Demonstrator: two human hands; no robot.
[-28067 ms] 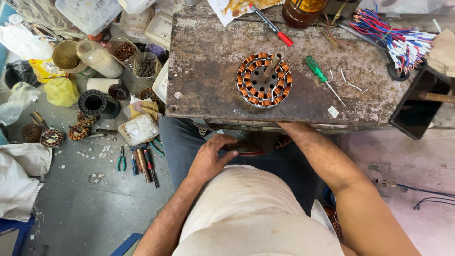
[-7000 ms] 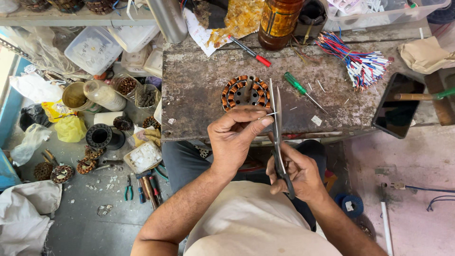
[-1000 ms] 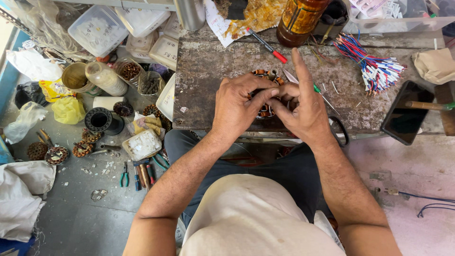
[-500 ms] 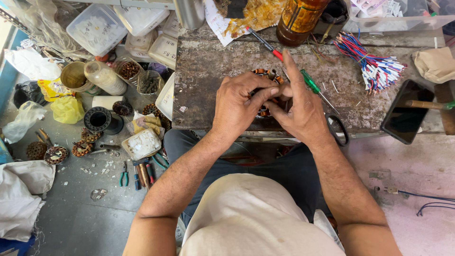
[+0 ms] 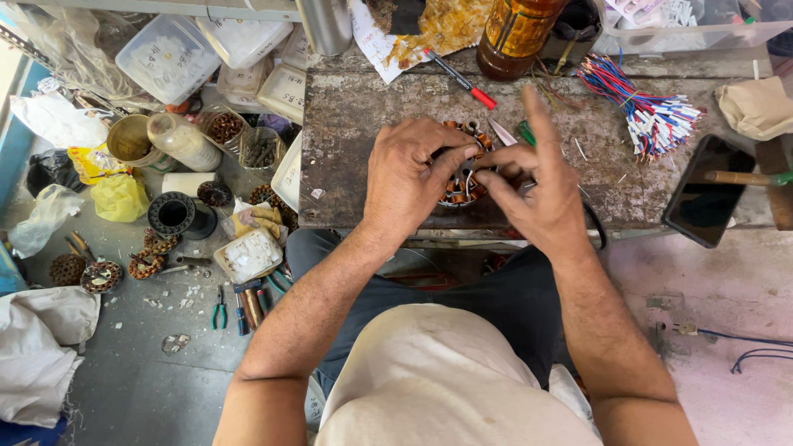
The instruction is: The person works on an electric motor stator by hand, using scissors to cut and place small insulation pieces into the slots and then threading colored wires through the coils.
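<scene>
The copper-wound stator ring (image 5: 462, 169) is lying on the worn counter (image 5: 347, 124), mostly covered by both hands. The left hand (image 5: 409, 177) is curling its grip over the ring's left side; the right hand (image 5: 537, 194) is pinching at its right edge, index finger raised. A red-handled screwdriver (image 5: 462, 80) is lying beyond.

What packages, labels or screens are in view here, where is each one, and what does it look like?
Phone: right bench edge, flat dark rectangle, screen blank.
Brown bottle: bench back, amber, orange-yellow label.
Clear plastic tubs: upper left, lidded, whitish contents.
Yellow bag: left floor, crumpled.
Small white packet: floor beside left forearm, squarish.
Left hand and right hand: on the copper-wound stator.
</scene>
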